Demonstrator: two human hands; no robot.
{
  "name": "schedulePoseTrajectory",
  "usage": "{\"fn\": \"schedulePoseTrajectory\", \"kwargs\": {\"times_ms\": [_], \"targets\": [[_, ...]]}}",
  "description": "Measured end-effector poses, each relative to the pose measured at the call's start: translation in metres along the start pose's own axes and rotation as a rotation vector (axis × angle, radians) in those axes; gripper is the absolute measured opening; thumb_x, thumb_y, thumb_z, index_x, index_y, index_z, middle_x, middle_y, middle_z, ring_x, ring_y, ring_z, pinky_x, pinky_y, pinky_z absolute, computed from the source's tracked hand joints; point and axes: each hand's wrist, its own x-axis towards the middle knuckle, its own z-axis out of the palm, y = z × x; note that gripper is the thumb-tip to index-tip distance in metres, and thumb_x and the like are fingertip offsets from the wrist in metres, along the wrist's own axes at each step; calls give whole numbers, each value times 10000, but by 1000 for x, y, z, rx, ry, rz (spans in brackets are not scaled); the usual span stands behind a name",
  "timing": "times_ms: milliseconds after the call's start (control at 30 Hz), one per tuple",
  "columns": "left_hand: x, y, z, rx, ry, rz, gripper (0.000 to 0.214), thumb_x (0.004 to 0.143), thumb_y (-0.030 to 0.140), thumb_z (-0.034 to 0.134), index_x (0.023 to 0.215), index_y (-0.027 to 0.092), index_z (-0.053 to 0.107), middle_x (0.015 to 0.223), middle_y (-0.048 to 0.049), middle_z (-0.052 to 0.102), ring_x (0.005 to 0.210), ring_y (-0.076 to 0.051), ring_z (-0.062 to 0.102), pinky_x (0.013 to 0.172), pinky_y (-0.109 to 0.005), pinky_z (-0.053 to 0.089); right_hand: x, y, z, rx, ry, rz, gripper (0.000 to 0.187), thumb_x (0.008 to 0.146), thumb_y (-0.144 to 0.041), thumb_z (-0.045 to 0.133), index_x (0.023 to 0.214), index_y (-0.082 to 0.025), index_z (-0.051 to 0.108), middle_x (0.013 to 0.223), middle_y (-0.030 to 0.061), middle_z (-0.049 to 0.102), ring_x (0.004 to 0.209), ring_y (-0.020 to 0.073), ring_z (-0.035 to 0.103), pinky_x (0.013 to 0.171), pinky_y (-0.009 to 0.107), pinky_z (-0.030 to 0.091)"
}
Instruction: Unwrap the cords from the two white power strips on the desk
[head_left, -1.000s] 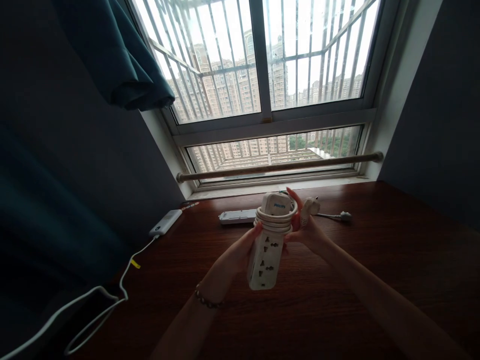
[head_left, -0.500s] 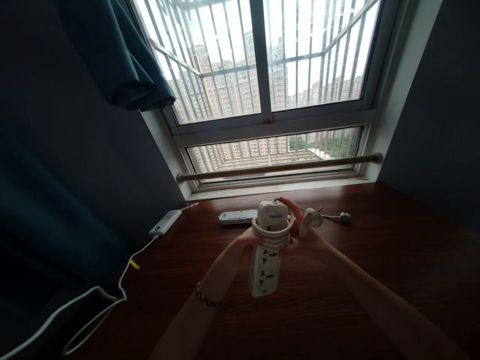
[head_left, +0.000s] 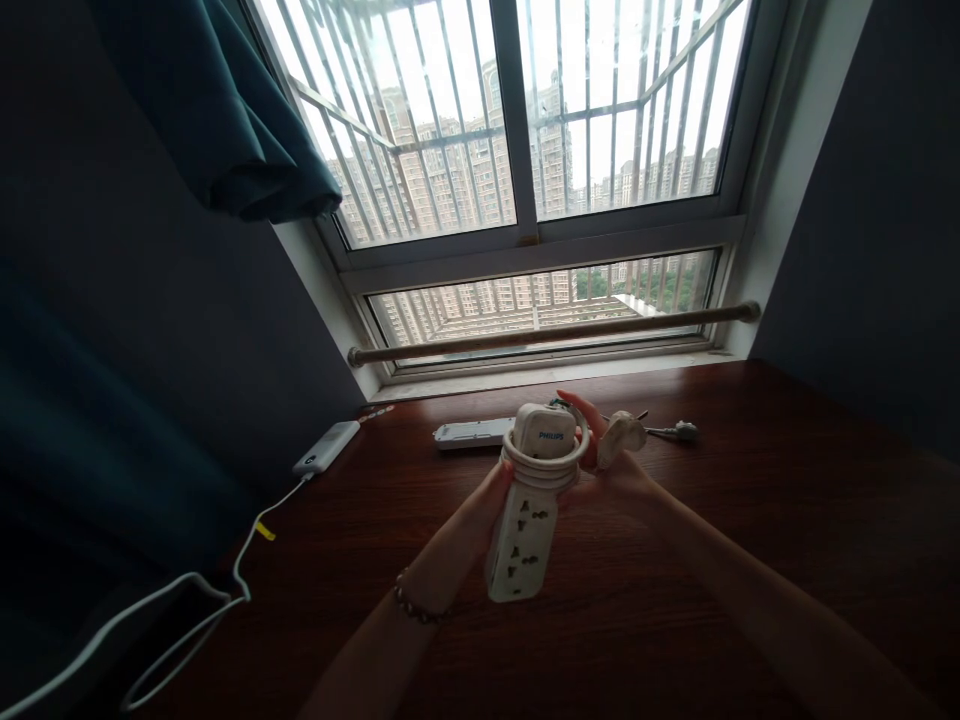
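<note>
A white power strip [head_left: 523, 550] marked PHILIPS is held up over the dark wooden tabletop, tilted, with its sockets facing me. Its white cord [head_left: 541, 474] is wound in several loops around the upper part. My left hand [head_left: 489, 502] grips the strip and the loops from the left side, thumb against the cord. My right hand [head_left: 600, 470] closes around the cord loops on the right; some of its fingers are hidden behind them. The cord's plug [head_left: 621, 438] hangs just beside my right hand, its pins pointing away to the upper right.
Behind the hands lies another white strip [head_left: 472, 433] on the table [head_left: 675, 580]. A second plug [head_left: 684, 431] rests to the right. At left, a white power bank [head_left: 328, 447] has a white cable [head_left: 240, 550] with a yellow tag. A barred window and rail [head_left: 555, 336] stand behind.
The lower end of the power strip has swung slightly left. My left thumb has moved up along the cord loops. Both hands keep their hold.
</note>
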Motion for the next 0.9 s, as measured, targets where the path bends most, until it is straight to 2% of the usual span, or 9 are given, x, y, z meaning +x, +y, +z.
{"fn": "schedulePoseTrajectory", "kwargs": {"times_ms": [100,200,300,467,533,600,667,767,900], "targets": [[-3,4,8,38,-27,-23,728,633,733,535,860,53,662,746,-131,669,587,-179,590,545,-256,426,-1,0,-2,-5,9,10,1048,516,-14,779,1340,-298,197,903,11,569,799,189,603,599,247,522],[-4,10,12,47,-42,-40,754,642,751,495,857,48,665,768,-135,671,605,-174,598,550,-244,440,1,5,-3,18,34,23,1007,530,-32,783,1319,-291,213,868,0,583,728,181,611,570,255,533],[-1,15,9,25,-71,-42,744,691,719,482,968,48,646,842,-152,674,697,-203,623,631,-271,466,4,12,-5,49,69,37,944,562,-59,778,1299,-284,232,852,1,596,601,150,592,493,242,514],[9,18,-1,-97,-274,39,649,715,542,619,1150,64,558,1025,-161,638,921,-301,592,811,-388,424,6,17,-11,79,116,22,796,622,-96,746,1264,-276,311,873,3,602,589,120,554,434,181,459],[11,18,-4,-110,-255,40,569,739,454,629,1145,61,561,1037,-148,638,942,-291,586,841,-386,407,6,17,-12,64,118,31,789,613,-92,747,1256,-274,327,867,-5,602,599,121,553,442,183,465],[12,16,-6,-107,-206,-1,541,740,458,630,1103,59,586,1001,-144,652,899,-272,602,817,-367,420,7,17,-10,56,104,24,793,605,-88,748,1251,-268,325,895,2,604,632,142,571,460,210,486],[11,13,-7,-106,-134,-35,558,736,528,606,1048,65,614,933,-142,670,815,-247,622,743,-334,444,8,17,-8,65,93,8,836,601,-85,747,1272,-271,284,918,12,610,656,164,587,474,238,502],[10,8,-6,-69,-24,-57,645,722,652,529,955,61,642,828,-141,674,691,-209,622,632,-288,451,9,17,-7,74,90,2,996,604,-73,744,1349,-290,119,886,5,629,656,167,605,519,255,514],[12,1,-3,61,-18,-12,780,630,765,500,926,56,635,786,-136,651,631,-191,595,566,-275,450,8,12,-9,66,79,-11,1158,580,-46,757,1390,-296,-31,892,1,639,757,178,629,656,276,521]]}}
